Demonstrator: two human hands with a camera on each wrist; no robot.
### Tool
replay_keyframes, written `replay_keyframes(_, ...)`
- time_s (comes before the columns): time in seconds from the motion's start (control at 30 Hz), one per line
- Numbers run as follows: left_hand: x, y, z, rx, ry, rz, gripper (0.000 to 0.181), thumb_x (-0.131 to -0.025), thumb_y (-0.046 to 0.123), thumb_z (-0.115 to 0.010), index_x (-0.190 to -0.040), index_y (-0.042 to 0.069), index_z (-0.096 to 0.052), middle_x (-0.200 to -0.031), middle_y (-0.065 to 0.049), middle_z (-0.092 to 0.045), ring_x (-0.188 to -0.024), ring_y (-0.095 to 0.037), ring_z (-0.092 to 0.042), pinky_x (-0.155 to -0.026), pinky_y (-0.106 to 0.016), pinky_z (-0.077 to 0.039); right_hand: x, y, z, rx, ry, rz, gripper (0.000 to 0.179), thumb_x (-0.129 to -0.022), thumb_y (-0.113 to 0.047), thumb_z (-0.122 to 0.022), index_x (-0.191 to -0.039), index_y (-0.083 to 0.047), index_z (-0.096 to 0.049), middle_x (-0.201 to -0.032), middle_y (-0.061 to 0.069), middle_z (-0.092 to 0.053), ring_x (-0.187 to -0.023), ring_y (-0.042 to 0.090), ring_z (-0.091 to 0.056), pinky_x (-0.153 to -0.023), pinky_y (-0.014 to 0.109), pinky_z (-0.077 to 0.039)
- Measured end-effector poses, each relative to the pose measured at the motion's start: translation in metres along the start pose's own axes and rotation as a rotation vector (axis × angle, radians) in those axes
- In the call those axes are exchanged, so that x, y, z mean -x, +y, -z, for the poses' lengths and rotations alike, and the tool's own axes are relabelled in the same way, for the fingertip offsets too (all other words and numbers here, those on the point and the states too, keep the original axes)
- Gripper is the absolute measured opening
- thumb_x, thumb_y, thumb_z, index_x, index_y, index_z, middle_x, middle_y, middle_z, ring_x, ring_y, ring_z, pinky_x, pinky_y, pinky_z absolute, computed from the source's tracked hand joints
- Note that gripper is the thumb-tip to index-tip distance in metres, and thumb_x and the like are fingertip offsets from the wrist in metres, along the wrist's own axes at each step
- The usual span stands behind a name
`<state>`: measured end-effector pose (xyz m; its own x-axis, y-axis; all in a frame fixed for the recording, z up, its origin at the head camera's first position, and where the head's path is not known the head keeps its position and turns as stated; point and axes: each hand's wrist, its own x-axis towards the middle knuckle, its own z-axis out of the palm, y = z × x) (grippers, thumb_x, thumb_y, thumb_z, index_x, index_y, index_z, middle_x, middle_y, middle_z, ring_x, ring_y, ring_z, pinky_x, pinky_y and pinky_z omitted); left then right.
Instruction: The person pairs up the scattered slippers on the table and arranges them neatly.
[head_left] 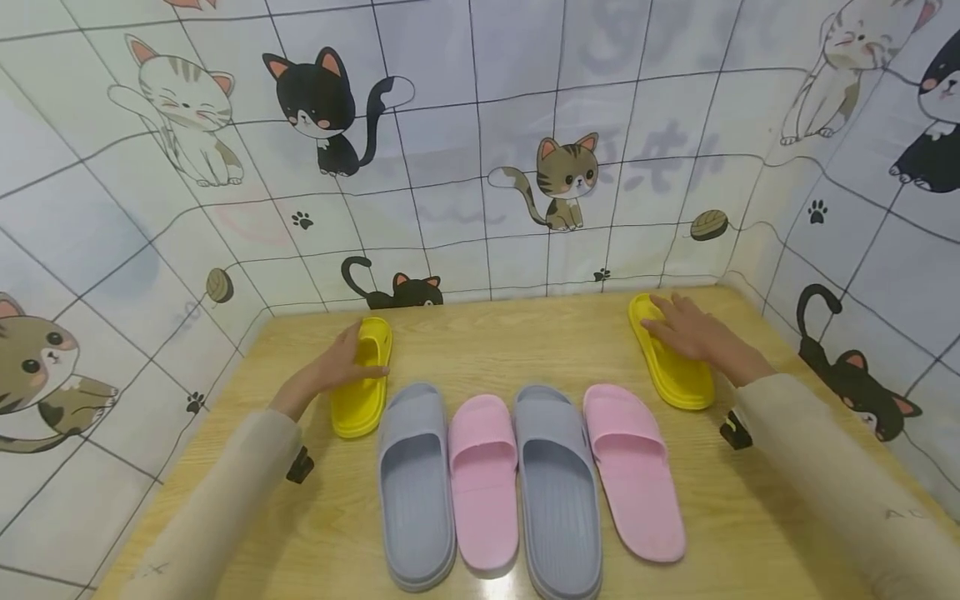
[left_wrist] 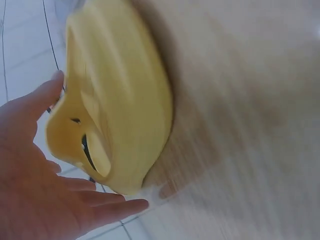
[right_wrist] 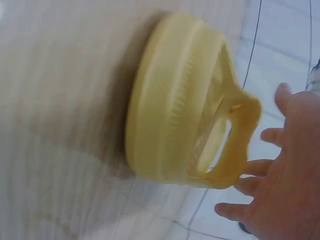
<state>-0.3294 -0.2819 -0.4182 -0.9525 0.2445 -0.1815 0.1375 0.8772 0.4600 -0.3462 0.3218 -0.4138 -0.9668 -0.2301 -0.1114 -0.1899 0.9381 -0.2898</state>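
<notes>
Two yellow slippers lie at the back of the wooden table, a left-hand one (head_left: 358, 412) and a right-hand one (head_left: 681, 379). My left hand (head_left: 335, 367) is over the left slipper's upper, thumb across it. In the left wrist view its fingers (left_wrist: 107, 215) are spread beside the strap of the yellow slipper (left_wrist: 127, 85). Over the other slipper's upper reaches my right hand (head_left: 688, 329). Spread, loosely bent fingers (right_wrist: 231, 211) show in the right wrist view near the strap of the yellow slipper (right_wrist: 167, 110). Whether either hand touches its slipper, I cannot tell.
Between the yellow slippers and nearer me, a grey slipper (head_left: 416, 517), a pink slipper (head_left: 486, 508), another grey slipper (head_left: 561, 517) and another pink slipper (head_left: 641, 508) form a row on the wooden table (head_left: 510, 342). A cat-patterned tiled backdrop (head_left: 450, 217) encloses the back and sides.
</notes>
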Motion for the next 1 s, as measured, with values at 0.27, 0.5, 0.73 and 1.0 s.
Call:
replay_keyframes(0.27, 0.036, 0.017, -0.015, -0.141, -0.004, -0.039, 0.117, -0.092, 0.055, -0.071, -0.165, 0.008, 0.007, -0.166, -0.04, 0.002, -0.147, -0.067, -0.017, -0.115, -0.078, -0.026, 0.043, -0.015, -0.002, 0.089, 0.014, 0.061, 0.079, -0.106, -0.046, -0.051, -0.161, 0.003, -0.022, -0.163, 0.043, -0.009, -0.146, 0.064, -0.019, -0.11, 0.079, -0.029)
replay_keyframes(0.5, 0.058, 0.021, -0.024, -0.234, 0.014, -0.082, 0.09, -0.1, 0.048, -0.063, -0.164, 0.002, -0.019, -0.164, -0.043, -0.003, -0.144, -0.07, -0.02, -0.115, -0.078, -0.025, 0.07, -0.024, -0.011, 0.164, 0.047, 0.115, 0.067, -0.103, -0.041, -0.058, -0.148, 0.007, -0.046, -0.157, 0.039, -0.032, -0.139, 0.059, -0.041, -0.102, 0.073, -0.045)
replay_keyframes(0.73, 0.071, 0.028, -0.025, -0.288, -0.015, -0.165, 0.072, -0.102, 0.033, -0.063, -0.153, -0.011, -0.037, -0.161, -0.043, -0.018, -0.146, -0.064, -0.024, -0.118, -0.071, -0.03, 0.082, -0.024, -0.019, 0.137, -0.005, 0.148, 0.06, -0.103, -0.034, -0.058, -0.143, 0.011, -0.052, -0.15, 0.041, -0.044, -0.136, 0.06, -0.044, -0.108, 0.072, -0.041)
replay_keyframes(1.0, 0.073, 0.027, -0.027, -0.214, -0.133, -0.098, 0.072, -0.105, 0.035, -0.056, -0.157, -0.008, -0.032, -0.161, -0.042, -0.023, -0.149, -0.058, -0.027, -0.12, -0.068, -0.028, 0.083, -0.015, -0.029, 0.035, -0.019, 0.152, 0.063, -0.104, -0.03, -0.058, -0.149, 0.011, -0.043, -0.155, 0.041, -0.036, -0.139, 0.061, -0.039, -0.113, 0.072, -0.034)
